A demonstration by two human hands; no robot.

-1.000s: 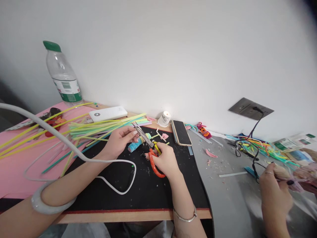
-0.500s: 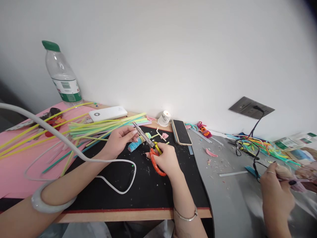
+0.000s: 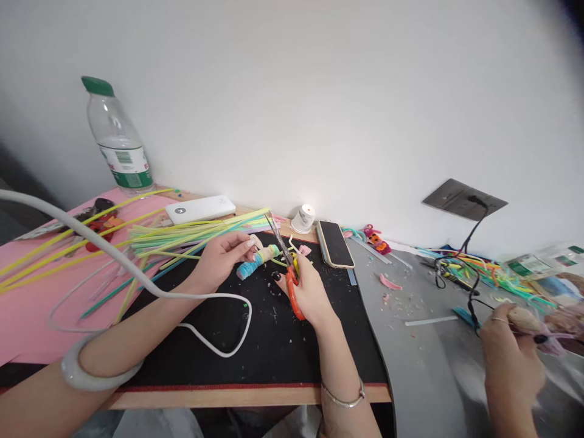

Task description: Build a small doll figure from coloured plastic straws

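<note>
In the head view, the left hand [image 3: 223, 252] pinched a small roll of blue, yellow and green straw coils [image 3: 255, 263] just above the black mat [image 3: 274, 347]. The right hand [image 3: 309, 293] was clenched around the orange-handled metal scissors [image 3: 288, 277], blades raised beside the roll's far end. Trimming seemed in hand; a clean snip would call for a steady roll.

We list two bare forearms. Left wrist: one thick, smooth, milky grey-white bangle [image 3: 98, 371]; right wrist: one thin silver-toned bracelet [image 3: 343, 398]. Nails: pale polish on our left hand [image 3: 223, 258], dark polish on our right hand [image 3: 310, 292].
</note>
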